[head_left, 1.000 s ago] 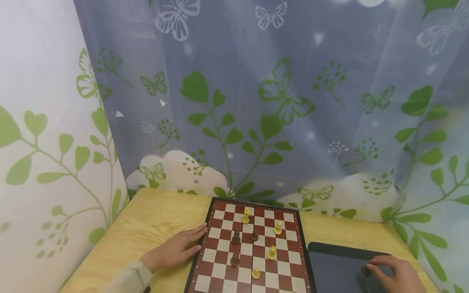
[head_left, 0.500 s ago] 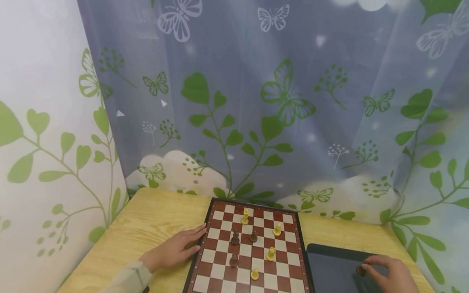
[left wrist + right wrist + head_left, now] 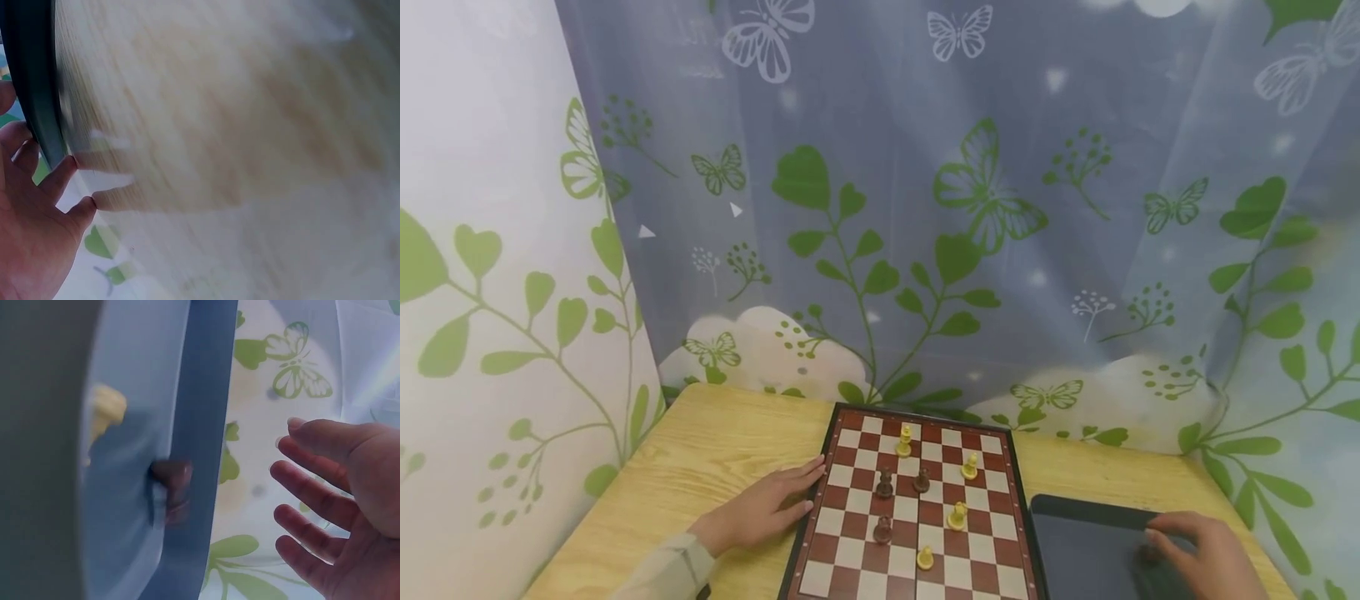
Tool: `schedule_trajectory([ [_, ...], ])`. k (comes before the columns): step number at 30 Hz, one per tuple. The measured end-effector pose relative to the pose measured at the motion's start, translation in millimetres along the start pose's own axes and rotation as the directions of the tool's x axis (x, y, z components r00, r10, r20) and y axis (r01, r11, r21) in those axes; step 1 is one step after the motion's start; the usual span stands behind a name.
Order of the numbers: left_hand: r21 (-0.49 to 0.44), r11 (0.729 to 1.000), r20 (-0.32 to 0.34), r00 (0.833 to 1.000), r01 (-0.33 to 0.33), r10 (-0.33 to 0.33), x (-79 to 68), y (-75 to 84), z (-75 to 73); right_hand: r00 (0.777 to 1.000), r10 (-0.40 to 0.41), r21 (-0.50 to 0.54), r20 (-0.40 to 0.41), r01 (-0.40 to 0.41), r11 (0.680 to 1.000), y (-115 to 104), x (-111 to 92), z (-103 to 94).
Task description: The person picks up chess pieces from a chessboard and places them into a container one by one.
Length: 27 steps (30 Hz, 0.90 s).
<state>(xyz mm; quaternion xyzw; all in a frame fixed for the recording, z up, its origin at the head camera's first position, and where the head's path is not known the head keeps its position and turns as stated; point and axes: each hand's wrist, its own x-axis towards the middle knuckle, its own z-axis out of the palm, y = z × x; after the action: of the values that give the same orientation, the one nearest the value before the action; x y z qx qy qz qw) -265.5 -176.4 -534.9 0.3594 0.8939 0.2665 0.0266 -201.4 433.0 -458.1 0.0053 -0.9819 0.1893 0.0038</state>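
My right hand is over the right end of a dark tray. Its fingers are spread and apart from a dark brown chess piece, which shows blurred inside the tray in the right wrist view. A yellow chess piece is also in that tray. My left hand lies on the table with fingertips touching the left edge of a red-and-white chessboard. In the left wrist view its fingers extend along the board's dark side.
Brown chess pieces and several yellow chess pieces stand on the board. The tray sits close beside the board's right edge on a wooden table. A patterned curtain hangs behind the table's far edge.
My right fingers pinched the brown chess piece over the tray before; now they have let it go, and it is lower. My left hand stays at the board's edge.
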Motion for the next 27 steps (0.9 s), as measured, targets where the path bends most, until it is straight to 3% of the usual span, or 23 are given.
schedule_trajectory([
  [4,0.003,1.000,-0.005,1.000,-0.003,0.003,1.6,0.3,0.8,1.000,-0.007,0.016,-0.019,0.007,1.000,-7.4,-0.7,-2.2],
  [13,0.007,1.000,-0.001,1.000,0.009,-0.009,0.9,0.7,-0.1,0.996,-0.007,0.123,0.088,-0.004,0.992,-36.3,0.0,0.2],
  [20,0.001,1.000,-0.007,1.000,-0.004,0.004,1.3,2.6,0.2,0.986,-0.127,0.183,0.109,0.106,0.977,-57.5,-4.3,10.0],
  [27,-0.001,1.000,-0.009,1.000,0.007,-0.007,-0.3,1.6,-0.1,0.958,-0.260,0.261,0.119,0.222,0.939,-85.6,-5.4,26.8],
])
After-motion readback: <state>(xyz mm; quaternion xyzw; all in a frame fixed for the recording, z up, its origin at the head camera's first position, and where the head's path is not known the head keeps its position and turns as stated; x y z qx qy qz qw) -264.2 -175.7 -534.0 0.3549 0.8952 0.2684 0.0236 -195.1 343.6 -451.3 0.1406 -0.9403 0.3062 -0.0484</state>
